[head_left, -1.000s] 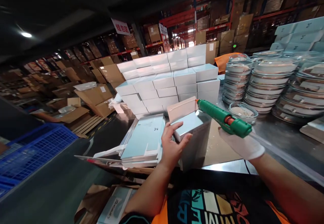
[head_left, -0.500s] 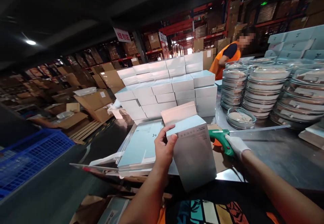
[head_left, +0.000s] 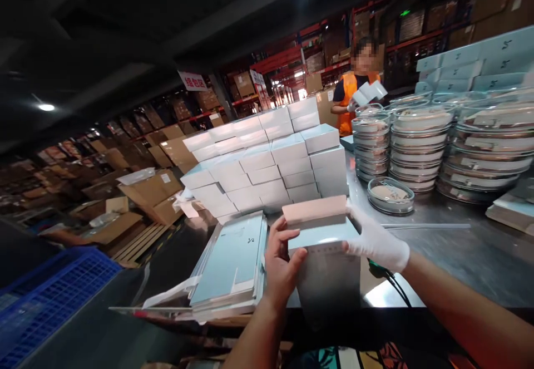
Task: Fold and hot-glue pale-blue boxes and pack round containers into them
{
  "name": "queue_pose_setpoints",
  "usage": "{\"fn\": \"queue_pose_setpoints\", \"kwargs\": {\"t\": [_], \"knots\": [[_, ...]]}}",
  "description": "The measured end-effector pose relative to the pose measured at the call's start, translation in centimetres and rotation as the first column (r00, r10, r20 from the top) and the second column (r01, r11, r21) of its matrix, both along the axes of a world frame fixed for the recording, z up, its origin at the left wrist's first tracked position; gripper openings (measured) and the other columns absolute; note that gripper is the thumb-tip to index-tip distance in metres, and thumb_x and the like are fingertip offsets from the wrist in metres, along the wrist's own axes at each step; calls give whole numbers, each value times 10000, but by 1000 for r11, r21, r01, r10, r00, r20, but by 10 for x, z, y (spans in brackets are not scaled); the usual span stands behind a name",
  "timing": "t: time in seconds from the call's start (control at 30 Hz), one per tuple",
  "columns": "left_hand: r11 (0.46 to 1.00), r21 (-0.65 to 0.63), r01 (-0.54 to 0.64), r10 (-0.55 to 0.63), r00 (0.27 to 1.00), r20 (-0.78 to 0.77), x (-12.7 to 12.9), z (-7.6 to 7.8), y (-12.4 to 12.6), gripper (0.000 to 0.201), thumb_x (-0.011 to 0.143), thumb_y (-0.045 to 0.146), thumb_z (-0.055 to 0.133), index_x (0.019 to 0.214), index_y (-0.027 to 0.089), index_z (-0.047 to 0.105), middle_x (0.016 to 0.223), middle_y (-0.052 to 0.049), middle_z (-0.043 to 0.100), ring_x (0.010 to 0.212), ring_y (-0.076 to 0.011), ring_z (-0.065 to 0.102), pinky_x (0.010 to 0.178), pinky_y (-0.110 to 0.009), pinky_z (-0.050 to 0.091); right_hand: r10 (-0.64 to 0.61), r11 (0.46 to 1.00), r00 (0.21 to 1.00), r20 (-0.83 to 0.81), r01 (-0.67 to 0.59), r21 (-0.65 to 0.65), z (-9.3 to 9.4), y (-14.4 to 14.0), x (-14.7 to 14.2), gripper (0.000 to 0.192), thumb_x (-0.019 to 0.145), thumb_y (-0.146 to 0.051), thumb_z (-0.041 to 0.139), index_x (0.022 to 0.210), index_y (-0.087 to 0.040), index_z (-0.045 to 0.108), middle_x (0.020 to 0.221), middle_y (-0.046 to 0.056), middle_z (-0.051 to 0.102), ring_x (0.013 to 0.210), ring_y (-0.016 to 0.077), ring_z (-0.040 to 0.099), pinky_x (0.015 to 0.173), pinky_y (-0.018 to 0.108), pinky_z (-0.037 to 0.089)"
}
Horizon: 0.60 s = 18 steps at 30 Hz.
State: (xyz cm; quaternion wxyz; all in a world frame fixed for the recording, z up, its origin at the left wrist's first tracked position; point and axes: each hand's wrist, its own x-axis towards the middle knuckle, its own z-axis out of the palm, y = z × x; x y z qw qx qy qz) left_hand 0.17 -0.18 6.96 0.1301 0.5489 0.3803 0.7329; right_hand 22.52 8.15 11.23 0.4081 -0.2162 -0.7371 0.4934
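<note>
A cardboard box [head_left: 329, 280] with a pale blue side and a raised open flap stands tilted in front of me at the table edge. My bare left hand [head_left: 280, 266] holds its left side, thumb on the near face and fingers toward the flap. On the right side, my right hand [head_left: 381, 242] in a white glove grips the box near its upper corner, its fingertips blurred. A green glue gun [head_left: 376, 269] lies on the table beneath the right hand, mostly hidden, with its cord trailing forward. Flattened light blue boxes [head_left: 227, 260] are stacked left of my left hand.
Finished-looking white boxes [head_left: 258, 163] form a wall behind. Round glass lids [head_left: 421, 152] stand in tall stacks at right, with a clear glue stick [head_left: 425, 226] before them. A person in an orange vest [head_left: 348, 99] holds white boxes. A blue crate [head_left: 62, 308] sits at left.
My right hand has let go of the glue gun and moved left onto the box. The box has tipped and shifted slightly right. The person behind has turned and now holds boxes.
</note>
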Motion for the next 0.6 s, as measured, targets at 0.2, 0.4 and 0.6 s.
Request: {"fn": "queue_pose_setpoints", "kwargs": {"t": [0.2, 0.4, 0.6], "knots": [[984, 164, 71, -25, 962, -271, -23, -5, -1, 164, 959, 406, 795, 1039, 263, 783, 1095, -64, 755, 1226, -314, 743, 1021, -475, 609, 25, 894, 992, -122, 32, 447, -35, -3, 10, 270, 1019, -433, 726, 1201, -239, 766, 1485, 167, 655, 1378, 278, 637, 1144, 477, 521], [995, -25, -97, 37, 585, -810, -58, 38, -18, 376, 906, 481, 828, 1230, 301, 769, 1338, -122, 761, 1365, -386, 672, 1027, -511, 631, -19, 630, 950, -313, 255, 734, -47, -15, -40, 174, 1050, -349, 630, 1081, -228, 752, 1211, 129, 774, 1093, 233, 688, 1034, 460, 528], [974, -145, -171, -106, 221, -969, -60, 84, -2, 648, 851, 416, 848, 1467, 317, 674, 1327, -107, 777, 1151, -325, 778, 933, -394, 673, -284, 675, 957, 50, 162, 720, -34, 13, -40, 796, 997, -612, 659, 1590, -102, 509, 1549, 211, 619, 1409, 259, 604, 1145, 349, 501]]}}
